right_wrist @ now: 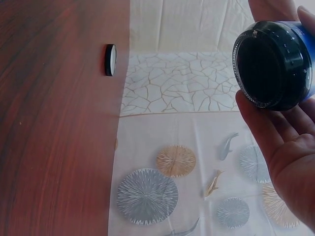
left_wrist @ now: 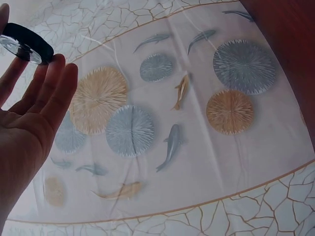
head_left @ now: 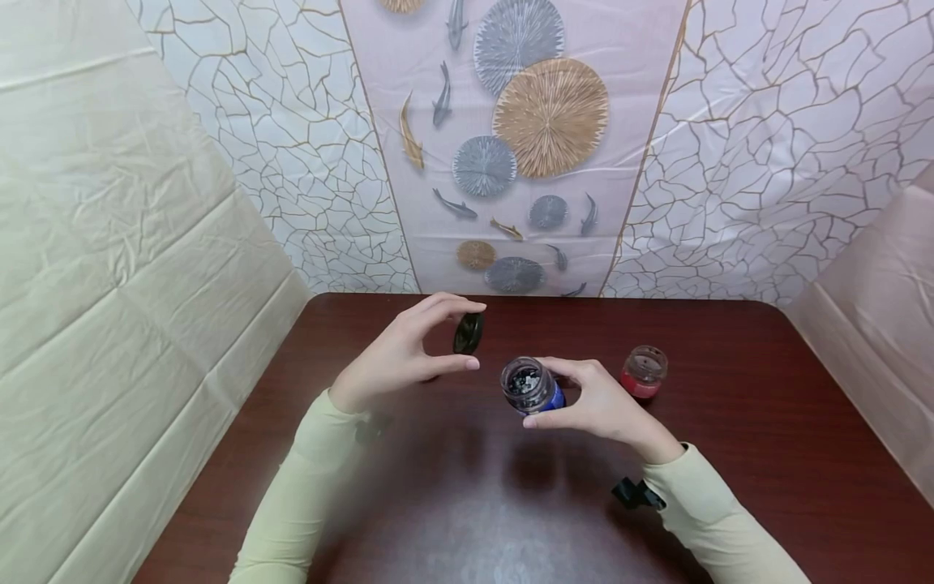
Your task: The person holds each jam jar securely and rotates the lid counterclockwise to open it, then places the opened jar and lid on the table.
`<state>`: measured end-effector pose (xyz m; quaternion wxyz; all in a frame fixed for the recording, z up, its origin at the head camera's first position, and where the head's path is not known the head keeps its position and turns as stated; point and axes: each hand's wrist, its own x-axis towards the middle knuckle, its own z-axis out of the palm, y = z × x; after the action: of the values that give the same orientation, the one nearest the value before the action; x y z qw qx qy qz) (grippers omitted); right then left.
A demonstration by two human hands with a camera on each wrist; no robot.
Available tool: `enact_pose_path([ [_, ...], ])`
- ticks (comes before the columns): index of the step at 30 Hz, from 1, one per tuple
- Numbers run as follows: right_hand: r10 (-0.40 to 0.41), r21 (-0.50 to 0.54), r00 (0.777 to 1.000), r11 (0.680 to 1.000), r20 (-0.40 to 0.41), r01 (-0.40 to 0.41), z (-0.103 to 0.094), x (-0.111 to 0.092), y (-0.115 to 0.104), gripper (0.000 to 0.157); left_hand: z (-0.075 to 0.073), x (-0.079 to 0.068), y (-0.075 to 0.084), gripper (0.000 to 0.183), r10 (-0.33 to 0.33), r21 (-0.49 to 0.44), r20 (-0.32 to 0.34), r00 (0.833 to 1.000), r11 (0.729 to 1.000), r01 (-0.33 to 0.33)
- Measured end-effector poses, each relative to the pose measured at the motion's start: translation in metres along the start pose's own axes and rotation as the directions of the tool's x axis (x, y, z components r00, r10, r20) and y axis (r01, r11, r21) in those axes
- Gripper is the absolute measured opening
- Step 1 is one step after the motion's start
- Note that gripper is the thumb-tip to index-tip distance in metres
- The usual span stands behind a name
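Between thumb and fingertips, my left hand (head_left: 397, 349) pinches a round black lid (head_left: 469, 333), tilted on edge above the table. The left wrist view shows the same lid (left_wrist: 29, 43) at the upper left, its shiny inner side partly turned to the camera. To the right and slightly lower, my right hand (head_left: 594, 401) grips a small glass jar (head_left: 529, 388) with a blue label. Its open mouth leans toward the left hand, and dark contents show inside. The right wrist view shows the jar's dark round base (right_wrist: 261, 69).
A second small glass jar (head_left: 645, 371), red in its lower part, stands uncovered on the dark wooden table (head_left: 452, 527), right of the right hand. Another black-rimmed lid (right_wrist: 110, 60) is on the table in the right wrist view. Patterned cloth (head_left: 511, 243) hangs behind the table.
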<state>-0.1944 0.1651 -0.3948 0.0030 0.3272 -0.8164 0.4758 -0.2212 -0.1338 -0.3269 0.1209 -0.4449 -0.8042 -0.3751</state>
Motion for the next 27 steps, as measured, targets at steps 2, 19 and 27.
enact_pose_path([
  [2,0.003,-0.005,1.0,1.0,0.001,-0.003,-0.001,0.0,0.0,0.066,-0.001,-0.001,-0.001,0.062,-0.011,-0.016,-0.008,1.0,1.0,0.011],
  [19,0.005,-0.027,1.0,1.0,-0.007,-0.006,-0.001,-0.001,-0.003,0.068,-0.003,-0.011,-0.01,0.059,-0.191,-0.12,-0.06,0.98,0.976,0.183],
  [27,0.001,-0.022,1.0,1.0,0.002,-0.001,-0.001,-0.002,-0.002,0.067,-0.004,-0.015,-0.015,0.059,-0.201,-0.143,-0.095,0.975,0.972,0.186],
])
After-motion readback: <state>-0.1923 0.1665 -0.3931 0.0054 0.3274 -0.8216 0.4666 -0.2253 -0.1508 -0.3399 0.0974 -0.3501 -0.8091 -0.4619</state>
